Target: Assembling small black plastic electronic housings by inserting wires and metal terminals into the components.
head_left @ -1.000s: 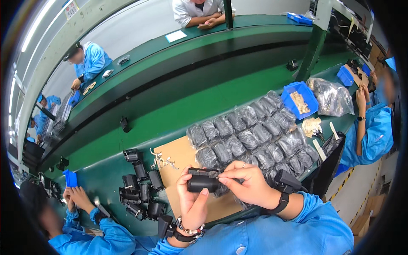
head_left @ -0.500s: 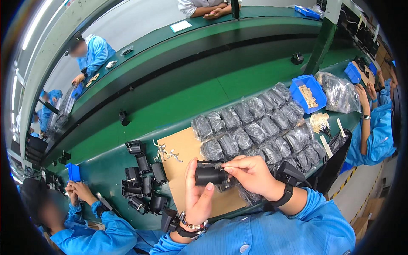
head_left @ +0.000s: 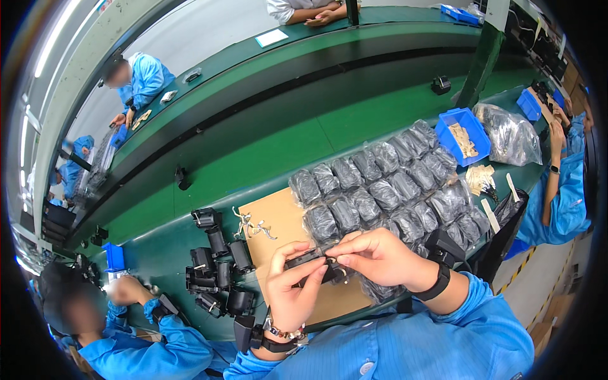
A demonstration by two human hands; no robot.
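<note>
Above the cardboard sheet [head_left: 288,218], my left hand [head_left: 292,282] is closed round a black plastic housing [head_left: 306,258], its narrow edge turned up. My right hand [head_left: 383,259] pinches at the right end of that housing, thumb and forefinger together. Whether a small part sits between those fingertips is hidden. A curved silver metal piece [head_left: 344,273] shows just below the right fingers. Silver metal levers [head_left: 247,223] lie on the cardboard, left of the hands. Farther left, several similar black housings [head_left: 223,276] lie in a loose group on the green table.
Rows of black parts in clear plastic wrap [head_left: 368,166] cover the table ahead and right. Beyond them are a blue bin [head_left: 464,120] of beige pieces and a clear plastic bag [head_left: 506,135]. Co-workers in blue sit at left [head_left: 158,335] and right [head_left: 563,190].
The black housing has tipped, from its broad rounded side facing up to its narrow edge. My left fingers have curled over it; my right fingers stay at its right end.
</note>
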